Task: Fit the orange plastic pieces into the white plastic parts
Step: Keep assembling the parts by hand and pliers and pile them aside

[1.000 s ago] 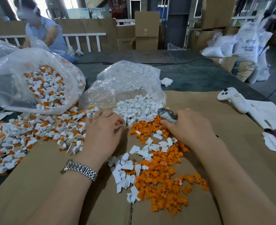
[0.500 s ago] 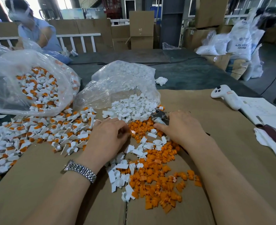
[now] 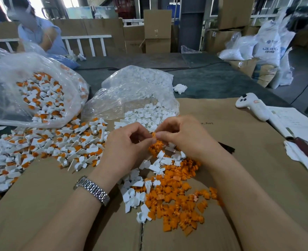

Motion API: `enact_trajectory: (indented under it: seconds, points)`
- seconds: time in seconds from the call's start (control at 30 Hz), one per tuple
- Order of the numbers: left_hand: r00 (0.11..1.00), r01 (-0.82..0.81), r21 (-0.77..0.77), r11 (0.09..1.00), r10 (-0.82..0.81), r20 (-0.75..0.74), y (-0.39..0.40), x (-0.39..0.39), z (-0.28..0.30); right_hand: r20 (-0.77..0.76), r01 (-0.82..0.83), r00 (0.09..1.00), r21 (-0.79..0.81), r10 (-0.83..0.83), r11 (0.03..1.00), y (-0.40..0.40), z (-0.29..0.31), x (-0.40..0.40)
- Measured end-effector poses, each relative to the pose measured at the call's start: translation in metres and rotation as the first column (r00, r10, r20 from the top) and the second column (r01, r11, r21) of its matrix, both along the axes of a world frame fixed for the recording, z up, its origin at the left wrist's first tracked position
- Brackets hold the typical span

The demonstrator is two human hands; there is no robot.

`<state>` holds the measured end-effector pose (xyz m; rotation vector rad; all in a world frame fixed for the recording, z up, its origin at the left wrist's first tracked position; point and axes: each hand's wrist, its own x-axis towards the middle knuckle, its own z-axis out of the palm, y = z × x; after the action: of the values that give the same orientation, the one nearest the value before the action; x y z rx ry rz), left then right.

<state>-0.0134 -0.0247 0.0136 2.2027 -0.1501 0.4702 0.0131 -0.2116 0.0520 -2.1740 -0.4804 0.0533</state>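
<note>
Fingertips of the right hand [image 3: 184, 136] pinch an orange piece [image 3: 153, 135] against the left hand [image 3: 126, 147], whose closed fingers hide any white part. Misalignment could jam or drop it.

Both forearms are showing bare, no sleeves in view. Left hand [image 3: 126, 147] is wearing a silver metal link-band watch [image 3: 92, 190] at the wrist; right hand [image 3: 184, 136] is wearing nothing, no rings or gloves.
</note>
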Motion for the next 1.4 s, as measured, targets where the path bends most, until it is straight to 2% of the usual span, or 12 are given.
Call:
enact_trajectory:
  seconds: [0.2,0.37,0.47,0.6,0.7,0.8,0.9,1.03,1.1,1.4]
  points:
    - [0.989,0.134,-0.016,0.991,-0.134,-0.069,-0.005,-0.007,0.004,0.034,0.11,0.993,0.004,-0.11,0.994,-0.002,-0.001,0.002]
    - [0.956,0.29,0.272,0.918,-0.266,-0.121,-0.011,-0.011,0.004,0.007,0.257,0.965,0.185,-0.263,0.949,-0.008,-0.002,0.007]
    - [0.951,0.304,0.326,0.895,-0.269,-0.151,-0.011,-0.01,0.002,-0.048,0.241,0.97,0.234,-0.237,0.942,-0.009,-0.003,0.006]
    - [0.959,0.269,0.191,0.944,-0.246,-0.138,-0.009,-0.009,0.004,-0.052,0.205,0.979,0.23,-0.199,0.951,-0.01,-0.002,0.004]
    - [0.963,0.221,0.101,0.97,-0.2,-0.182,-0.005,-0.008,0.006,-0.048,0.195,0.981,0.208,-0.189,0.958,-0.008,-0.001,0.003]
    - [0.96,0.185,0.079,0.979,-0.163,-0.228,-0.003,-0.007,0.005,-0.039,0.185,0.983,0.183,-0.181,0.966,-0.006,0.0,0.002]
    - [0.974,0.123,0.042,0.991,-0.113,-0.194,-0.001,-0.006,0.005,-0.026,0.175,0.985,0.167,-0.173,0.97,-0.006,0.001,0.003]
    - [0.968,0.036,-0.233,0.972,-0.092,-0.235,0.004,-0.007,0.006,0.028,0.095,0.995,0.138,-0.1,0.986,-0.004,0.003,-0.001]
    - [0.961,0.016,-0.308,0.951,-0.1,-0.259,0.005,-0.007,0.007,0.057,0.043,0.997,0.141,-0.052,0.989,0.0,0.003,-0.004]
    - [0.973,-0.011,-0.326,0.945,-0.065,-0.223,0.005,-0.011,0.016,0.181,0.005,0.984,-0.051,0.004,0.999,0.016,-0.005,-0.011]
